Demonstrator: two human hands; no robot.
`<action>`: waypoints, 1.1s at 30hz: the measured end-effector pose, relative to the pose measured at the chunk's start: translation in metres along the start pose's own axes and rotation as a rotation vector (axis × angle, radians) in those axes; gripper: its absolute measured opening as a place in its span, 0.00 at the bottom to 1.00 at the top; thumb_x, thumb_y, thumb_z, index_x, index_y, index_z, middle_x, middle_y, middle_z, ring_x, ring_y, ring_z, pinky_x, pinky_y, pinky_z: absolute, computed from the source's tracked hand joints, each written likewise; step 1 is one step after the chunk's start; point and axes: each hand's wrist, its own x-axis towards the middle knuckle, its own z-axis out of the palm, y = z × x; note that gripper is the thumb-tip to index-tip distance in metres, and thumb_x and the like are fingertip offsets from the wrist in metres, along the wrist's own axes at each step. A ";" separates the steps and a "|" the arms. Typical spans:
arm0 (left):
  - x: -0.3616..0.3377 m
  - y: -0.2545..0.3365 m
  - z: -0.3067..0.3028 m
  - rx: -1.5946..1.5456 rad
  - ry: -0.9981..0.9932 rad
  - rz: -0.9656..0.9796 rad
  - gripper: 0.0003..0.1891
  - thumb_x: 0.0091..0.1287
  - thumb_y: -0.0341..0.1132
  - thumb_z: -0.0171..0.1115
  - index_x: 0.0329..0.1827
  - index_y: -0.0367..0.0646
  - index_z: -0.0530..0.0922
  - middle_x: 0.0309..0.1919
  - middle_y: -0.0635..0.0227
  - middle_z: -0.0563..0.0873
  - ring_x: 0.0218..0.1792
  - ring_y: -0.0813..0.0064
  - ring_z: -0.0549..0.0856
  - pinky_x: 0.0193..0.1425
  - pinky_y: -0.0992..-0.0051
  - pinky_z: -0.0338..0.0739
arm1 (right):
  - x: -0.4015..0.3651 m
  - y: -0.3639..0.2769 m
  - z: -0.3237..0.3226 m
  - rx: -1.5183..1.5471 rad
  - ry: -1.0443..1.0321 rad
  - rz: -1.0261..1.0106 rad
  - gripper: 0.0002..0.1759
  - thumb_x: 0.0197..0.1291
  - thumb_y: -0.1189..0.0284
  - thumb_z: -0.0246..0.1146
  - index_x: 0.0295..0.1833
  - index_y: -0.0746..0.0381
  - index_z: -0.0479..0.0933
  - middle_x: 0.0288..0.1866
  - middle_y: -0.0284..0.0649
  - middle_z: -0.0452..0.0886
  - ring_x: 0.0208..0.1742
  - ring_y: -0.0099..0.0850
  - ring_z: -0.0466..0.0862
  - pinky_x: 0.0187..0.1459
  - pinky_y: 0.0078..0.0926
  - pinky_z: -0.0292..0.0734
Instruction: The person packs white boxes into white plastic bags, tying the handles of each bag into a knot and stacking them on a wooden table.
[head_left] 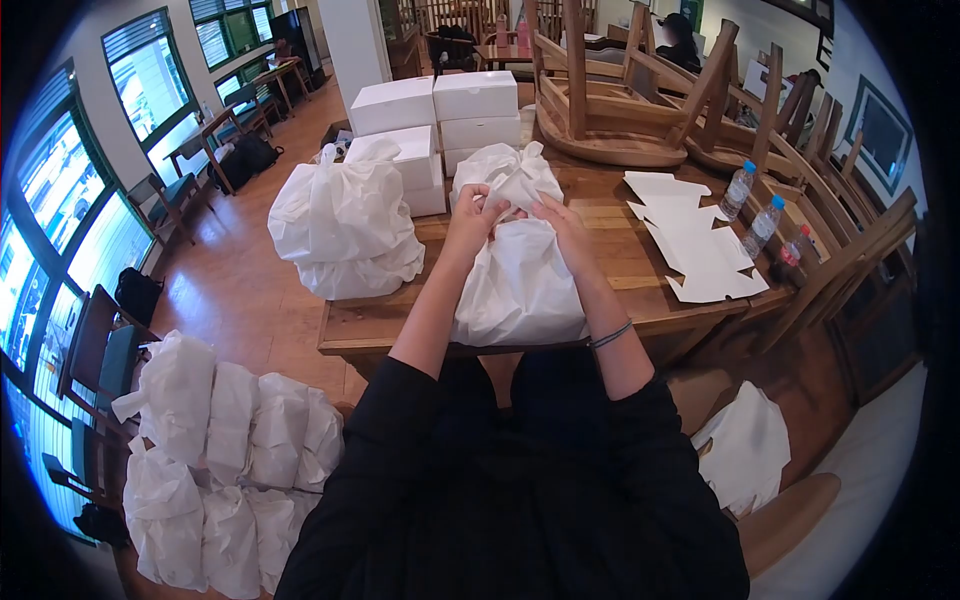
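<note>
- So the white bag (522,285) is sitting on the table (622,252) right by the near edge, just beside another stuffed bag (342,225), with the white boxes (475,100) standing behind.
- Grip check: the left hand (469,220) and right hand (566,230) are both closing on the bunched plastic up top, nearly meeting. Some fingertips are hiding in the folds, so I can't tell exactly how they're pinching.
- The film is looking thin, soft and kinda slippery, so I'm guessing it's tearing easily if yanked.
- The body is bulging, so I'm betting on moderate weight, contents unseen.
- I'm favoring 2 hands on the gathered neck, or 1 supporting underneath.
</note>
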 end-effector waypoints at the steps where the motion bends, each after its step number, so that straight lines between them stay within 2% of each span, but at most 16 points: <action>1: 0.002 -0.005 -0.002 -0.023 -0.016 0.020 0.14 0.73 0.26 0.62 0.56 0.43 0.67 0.40 0.63 0.88 0.31 0.81 0.86 0.24 0.80 0.72 | 0.000 0.002 -0.001 0.003 -0.021 -0.008 0.21 0.77 0.61 0.60 0.64 0.65 0.76 0.51 0.37 0.86 0.47 0.21 0.86 0.49 0.18 0.80; 5: 0.010 -0.014 -0.007 -0.098 -0.026 0.055 0.18 0.70 0.24 0.64 0.58 0.42 0.67 0.43 0.60 0.88 0.36 0.77 0.88 0.32 0.79 0.79 | -0.012 -0.017 0.025 0.172 -0.043 -0.073 0.14 0.74 0.71 0.63 0.60 0.67 0.77 0.51 0.38 0.87 0.48 0.20 0.86 0.48 0.16 0.80; 9: 0.002 -0.003 -0.003 -0.059 0.013 0.054 0.20 0.65 0.20 0.66 0.59 0.38 0.72 0.46 0.62 0.88 0.42 0.76 0.88 0.44 0.75 0.83 | 0.000 0.005 0.004 -0.003 -0.015 -0.063 0.11 0.71 0.74 0.66 0.55 0.66 0.78 0.46 0.37 0.88 0.45 0.20 0.86 0.46 0.16 0.80; 12: -0.003 0.000 -0.003 0.092 -0.111 0.203 0.20 0.64 0.19 0.62 0.59 0.36 0.77 0.46 0.66 0.87 0.47 0.78 0.87 0.51 0.76 0.81 | -0.004 -0.001 0.006 -0.091 0.016 -0.011 0.10 0.70 0.75 0.67 0.52 0.66 0.79 0.41 0.37 0.88 0.43 0.20 0.85 0.46 0.18 0.79; 15: -0.007 0.006 -0.001 -0.074 -0.111 0.033 0.19 0.65 0.21 0.58 0.60 0.36 0.80 0.48 0.69 0.87 0.49 0.78 0.85 0.55 0.77 0.78 | -0.008 -0.006 0.009 -0.137 0.092 -0.005 0.12 0.66 0.74 0.71 0.51 0.65 0.79 0.40 0.37 0.87 0.41 0.21 0.85 0.46 0.18 0.79; 17: -0.009 0.012 -0.012 -0.205 -0.280 -0.023 0.20 0.66 0.24 0.58 0.62 0.38 0.80 0.48 0.69 0.87 0.49 0.77 0.85 0.56 0.77 0.77 | -0.011 -0.008 0.006 -0.164 0.146 0.019 0.15 0.63 0.75 0.73 0.52 0.65 0.78 0.41 0.38 0.86 0.42 0.21 0.84 0.46 0.19 0.79; 18: -0.009 0.014 -0.016 -0.271 -0.365 -0.051 0.20 0.67 0.26 0.57 0.63 0.39 0.80 0.48 0.69 0.87 0.50 0.77 0.85 0.56 0.78 0.77 | -0.008 -0.002 0.004 -0.156 0.197 -0.047 0.16 0.62 0.76 0.73 0.53 0.65 0.77 0.42 0.38 0.85 0.43 0.22 0.84 0.46 0.19 0.79; 20: -0.017 0.017 -0.004 -0.262 -0.387 0.021 0.19 0.68 0.27 0.59 0.62 0.39 0.80 0.47 0.70 0.87 0.49 0.78 0.85 0.57 0.77 0.76 | 0.000 0.016 -0.003 -0.137 0.298 -0.179 0.19 0.60 0.76 0.74 0.53 0.65 0.76 0.45 0.38 0.82 0.46 0.24 0.84 0.46 0.20 0.80; 21: -0.020 0.018 0.003 -0.257 -0.398 0.056 0.19 0.69 0.28 0.60 0.62 0.39 0.80 0.46 0.70 0.87 0.49 0.79 0.84 0.57 0.76 0.76 | -0.002 0.013 0.000 -0.093 0.314 -0.173 0.19 0.60 0.77 0.74 0.53 0.65 0.75 0.46 0.39 0.81 0.47 0.24 0.83 0.47 0.21 0.80; 23: -0.024 0.021 0.012 -0.052 -0.321 0.115 0.17 0.71 0.30 0.60 0.62 0.39 0.80 0.46 0.70 0.87 0.49 0.79 0.85 0.56 0.76 0.77 | -0.008 -0.001 0.010 -0.005 0.347 -0.160 0.19 0.59 0.79 0.74 0.52 0.64 0.74 0.47 0.39 0.79 0.50 0.26 0.83 0.48 0.22 0.81; 24: -0.024 0.020 0.014 0.051 -0.283 0.143 0.17 0.72 0.30 0.60 0.63 0.39 0.79 0.46 0.71 0.87 0.48 0.80 0.85 0.56 0.76 0.77 | -0.009 -0.003 0.010 -0.018 0.322 -0.159 0.18 0.59 0.79 0.74 0.51 0.64 0.74 0.47 0.39 0.80 0.48 0.25 0.84 0.47 0.22 0.81; 27: -0.009 0.004 0.005 -0.061 -0.248 0.009 0.15 0.76 0.32 0.60 0.62 0.38 0.79 0.47 0.71 0.87 0.47 0.79 0.85 0.55 0.77 0.78 | -0.011 -0.011 0.013 -0.058 0.257 -0.166 0.15 0.59 0.79 0.74 0.47 0.64 0.74 0.44 0.37 0.80 0.43 0.24 0.85 0.44 0.21 0.82; 29: -0.007 0.002 0.006 -0.172 -0.194 0.011 0.13 0.77 0.31 0.59 0.60 0.40 0.79 0.47 0.69 0.88 0.46 0.79 0.86 0.53 0.78 0.79 | -0.015 -0.020 0.020 -0.088 0.224 -0.178 0.14 0.59 0.79 0.74 0.44 0.62 0.74 0.39 0.34 0.81 0.38 0.23 0.85 0.42 0.19 0.82; 33: 0.003 -0.003 -0.006 -0.256 -0.236 0.047 0.10 0.78 0.33 0.59 0.58 0.42 0.79 0.46 0.65 0.88 0.45 0.80 0.86 0.49 0.78 0.79 | -0.020 -0.025 0.027 -0.118 0.193 -0.131 0.14 0.59 0.79 0.75 0.40 0.58 0.74 0.30 0.24 0.76 0.27 0.12 0.76 0.31 0.13 0.71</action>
